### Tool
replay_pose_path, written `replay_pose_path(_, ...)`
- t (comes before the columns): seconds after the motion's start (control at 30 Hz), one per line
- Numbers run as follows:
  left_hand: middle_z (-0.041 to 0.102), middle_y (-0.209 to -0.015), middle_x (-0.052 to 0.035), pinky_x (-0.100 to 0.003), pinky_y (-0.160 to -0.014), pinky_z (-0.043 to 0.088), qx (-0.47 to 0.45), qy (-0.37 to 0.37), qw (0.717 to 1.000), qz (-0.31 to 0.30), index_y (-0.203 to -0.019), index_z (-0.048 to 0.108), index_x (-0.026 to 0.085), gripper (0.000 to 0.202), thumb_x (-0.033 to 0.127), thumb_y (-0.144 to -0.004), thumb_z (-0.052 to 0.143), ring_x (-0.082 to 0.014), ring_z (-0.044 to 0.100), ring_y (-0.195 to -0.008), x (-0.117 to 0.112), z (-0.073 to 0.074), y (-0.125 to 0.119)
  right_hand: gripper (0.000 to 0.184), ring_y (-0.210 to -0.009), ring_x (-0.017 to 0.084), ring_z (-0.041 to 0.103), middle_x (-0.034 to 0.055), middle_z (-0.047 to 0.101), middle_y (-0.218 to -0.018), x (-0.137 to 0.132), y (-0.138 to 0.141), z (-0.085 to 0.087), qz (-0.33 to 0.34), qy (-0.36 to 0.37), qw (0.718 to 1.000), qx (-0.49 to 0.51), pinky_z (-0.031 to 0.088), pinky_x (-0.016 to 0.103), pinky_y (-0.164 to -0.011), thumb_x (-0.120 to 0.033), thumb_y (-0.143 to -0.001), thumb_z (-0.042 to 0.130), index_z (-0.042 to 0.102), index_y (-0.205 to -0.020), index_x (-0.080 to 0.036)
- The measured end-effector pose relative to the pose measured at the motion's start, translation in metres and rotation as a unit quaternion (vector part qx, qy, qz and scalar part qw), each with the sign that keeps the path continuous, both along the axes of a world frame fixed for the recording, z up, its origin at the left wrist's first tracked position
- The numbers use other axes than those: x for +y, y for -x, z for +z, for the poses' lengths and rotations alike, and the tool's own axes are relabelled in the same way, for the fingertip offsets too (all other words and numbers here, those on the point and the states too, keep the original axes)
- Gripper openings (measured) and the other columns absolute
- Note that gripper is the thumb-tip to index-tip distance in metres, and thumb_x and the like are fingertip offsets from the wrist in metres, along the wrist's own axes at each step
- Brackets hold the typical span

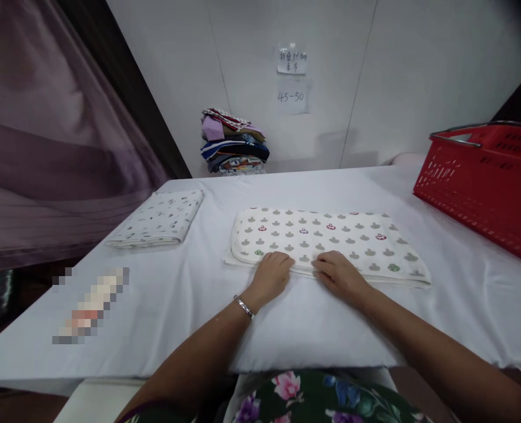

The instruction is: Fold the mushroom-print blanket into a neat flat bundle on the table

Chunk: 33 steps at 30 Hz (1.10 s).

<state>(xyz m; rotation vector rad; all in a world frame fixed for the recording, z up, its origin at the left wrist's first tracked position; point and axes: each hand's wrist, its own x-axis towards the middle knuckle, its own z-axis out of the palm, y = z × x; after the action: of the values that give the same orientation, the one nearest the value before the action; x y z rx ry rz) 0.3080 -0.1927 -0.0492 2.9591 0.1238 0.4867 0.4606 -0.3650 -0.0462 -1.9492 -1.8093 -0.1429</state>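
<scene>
A white cloth printed with small grey, red and green shapes lies folded into a long strip in front of me. Its layers show along the near edge. My left hand is closed at that edge, left of the middle, with a silver bracelet on the wrist. A short gap to the right, my right hand also has its fingers curled over the same edge. The thumbs and the undersides of both grips are mostly hidden.
Another folded white cloth with a small dark print lies at the left on the white-covered table. A red basket stands at the right. Stacked fabrics rise beyond the far edge, and a blurred-out item lies front left.
</scene>
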Motion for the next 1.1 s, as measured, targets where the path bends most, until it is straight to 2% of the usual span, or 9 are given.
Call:
replay_pose_path(0.1,0.059,-0.098,-0.0041,-0.035,-0.083,0.039,-0.005,0.033,0.999,-0.014,-0.102,0.056,0.021,0.026,0.011,-0.079,0.048,-0.0191,0.05,-0.095,0.003,0.002,0.001,0.021,-0.087,0.02,0.052,0.0094,0.06,-0.094,-0.001,0.002,-0.006,-0.009,-0.021,1.0,0.0,0.043,0.035,-0.077,-0.022,-0.09,0.043,0.061,-0.101,-0.018)
replay_pose_path(0.2,0.06,-0.1,-0.0035,-0.035,-0.084,0.039,-0.016,0.066,0.997,-0.024,-0.102,0.056,0.021,0.02,0.021,-0.082,0.052,-0.0186,0.051,-0.096,0.005,0.004,0.002,0.023,-0.088,0.02,0.051,0.0099,0.06,-0.097,-0.004,0.002,-0.01,-0.005,-0.026,1.0,-0.013,0.042,0.035,-0.078,-0.021,-0.091,0.043,0.059,-0.106,-0.017)
replay_pose_path(0.33,0.06,-0.097,-0.0024,-0.033,-0.082,0.04,-0.013,0.079,0.997,-0.02,-0.098,0.058,0.022,0.016,0.025,-0.087,0.047,-0.0167,0.052,-0.094,0.007,0.004,0.001,0.024,-0.088,0.021,0.051,0.0101,0.06,-0.1,-0.004,0.001,-0.012,0.002,-0.019,0.999,-0.039,0.043,0.036,-0.078,-0.02,-0.09,0.042,0.058,-0.109,-0.016)
replay_pose_path(0.67,0.059,-0.097,-0.0024,-0.034,-0.08,0.039,0.014,0.025,1.0,0.003,-0.098,0.056,0.021,0.015,0.021,-0.084,0.053,-0.0183,0.05,-0.094,0.005,0.005,-0.003,0.029,-0.084,0.021,0.054,0.0099,0.064,-0.097,-0.005,0.001,-0.015,-0.002,-0.038,0.996,-0.075,0.046,0.036,-0.073,-0.013,-0.091,0.037,0.057,-0.111,-0.016)
replay_pose_path(0.87,0.058,-0.092,-0.0044,-0.035,-0.077,0.038,0.016,-0.042,0.999,0.013,-0.093,0.057,0.019,0.015,0.016,-0.086,0.045,-0.0194,0.049,-0.09,0.003,0.009,-0.002,0.026,-0.084,0.02,0.054,0.0099,0.064,-0.097,-0.006,0.001,-0.018,0.01,-0.051,0.995,-0.089,0.046,0.035,-0.073,-0.013,-0.091,0.039,0.057,-0.108,-0.015)
replay_pose_path(1.1,0.057,-0.091,-0.0039,-0.032,-0.076,0.037,0.06,-0.054,0.997,0.009,-0.087,0.056,0.018,0.012,0.014,-0.085,0.044,-0.0177,0.049,-0.088,-0.001,0.012,0.002,0.026,-0.09,0.022,0.055,0.0106,0.062,-0.102,-0.009,0.002,-0.019,0.034,-0.047,0.996,-0.071,0.047,0.038,-0.076,-0.016,-0.09,0.04,0.058,-0.108,-0.018)
